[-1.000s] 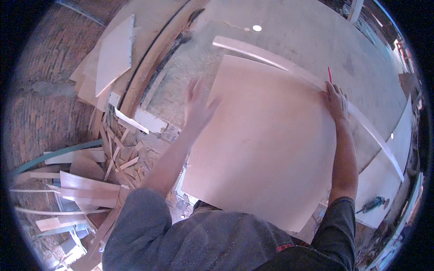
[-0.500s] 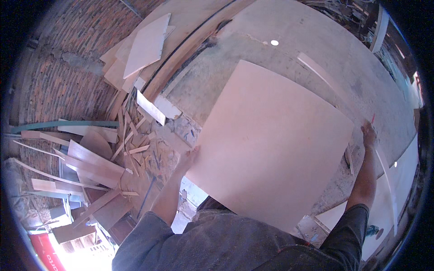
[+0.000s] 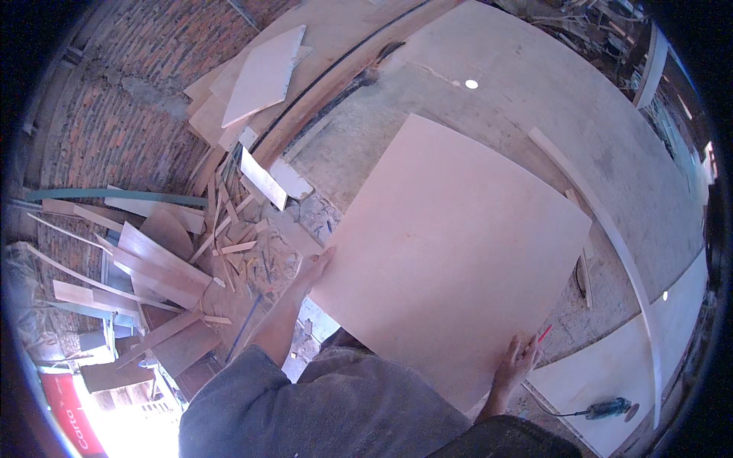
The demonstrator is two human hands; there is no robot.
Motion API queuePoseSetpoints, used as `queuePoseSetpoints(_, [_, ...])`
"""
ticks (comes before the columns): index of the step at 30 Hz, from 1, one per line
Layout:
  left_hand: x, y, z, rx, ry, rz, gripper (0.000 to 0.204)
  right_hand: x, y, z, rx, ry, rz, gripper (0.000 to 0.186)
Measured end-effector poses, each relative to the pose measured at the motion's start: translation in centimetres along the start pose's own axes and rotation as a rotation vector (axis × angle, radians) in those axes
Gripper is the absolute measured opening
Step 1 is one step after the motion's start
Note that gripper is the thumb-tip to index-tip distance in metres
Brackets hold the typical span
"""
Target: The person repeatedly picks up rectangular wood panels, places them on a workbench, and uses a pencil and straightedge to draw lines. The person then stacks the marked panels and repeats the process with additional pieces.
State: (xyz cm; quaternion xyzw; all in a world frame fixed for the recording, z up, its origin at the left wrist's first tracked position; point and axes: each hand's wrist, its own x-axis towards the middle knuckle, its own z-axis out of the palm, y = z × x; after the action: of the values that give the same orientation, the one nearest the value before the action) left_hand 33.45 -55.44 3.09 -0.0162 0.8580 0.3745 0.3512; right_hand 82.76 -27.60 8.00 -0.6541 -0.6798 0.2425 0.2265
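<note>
A large, pale, roughly square wooden board [image 3: 454, 244] lies tilted in front of me, its near corner against my body. My left hand [image 3: 314, 271] grips its left edge, with the thumb on top and the other fingers hidden. At the near right edge, my right hand [image 3: 513, 366] rests partly on the board. A thin red pencil-like stick [image 3: 544, 333] pokes out from between its fingers. Beyond the board's right side runs a long pale strip [image 3: 611, 210], which no hand touches.
A green corded power tool [image 3: 607, 408] with a round brown disc lies on a pale sheet [image 3: 573, 382] at the lower right. Wood offcuts [image 3: 237, 221] and boards [image 3: 164, 267] clutter the left, near a brick wall [image 3: 145, 107]. A large flat surface [image 3: 534, 69] extends behind.
My right hand has come from beside the long strip at the far right to the board's near right edge. The strip now sits apart from the hand. My left hand keeps its grip.
</note>
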Motion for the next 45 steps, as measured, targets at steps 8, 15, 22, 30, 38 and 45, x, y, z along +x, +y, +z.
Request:
queuePoseSetpoints(8, [0.2,5.2,-4.2,0.343,0.133,0.12,0.067,-2.0,-3.9,1.8,0.224,0.028,0.244,0.03])
queuePoseSetpoints(15, [5.6,13.8,-15.3,0.447,0.14,0.221,0.067,-4.5,-15.1,9.5,0.555,0.184,0.14,0.024])
queuePoseSetpoints(22, [16.8,14.1,-21.9,0.289,0.29,0.61,0.053,-6.4,-23.4,17.1,0.54,0.108,0.235,0.024])
queuePoseSetpoints(30, [18.7,13.7,-22.4,0.599,0.228,0.721,0.061,-5.2,-21.8,19.7,0.352,0.099,0.342,0.028])
queuePoseSetpoints(38, [14.1,13.2,-21.7,1.086,-0.449,1.211,0.11,-6.3,-19.9,23.2,0.533,0.061,0.312,0.028])
queuePoseSetpoints(45, [15.9,8.9,-18.0,1.276,-0.346,1.377,0.096,-6.2,-24.1,22.7,-0.137,-0.027,0.248,0.053])
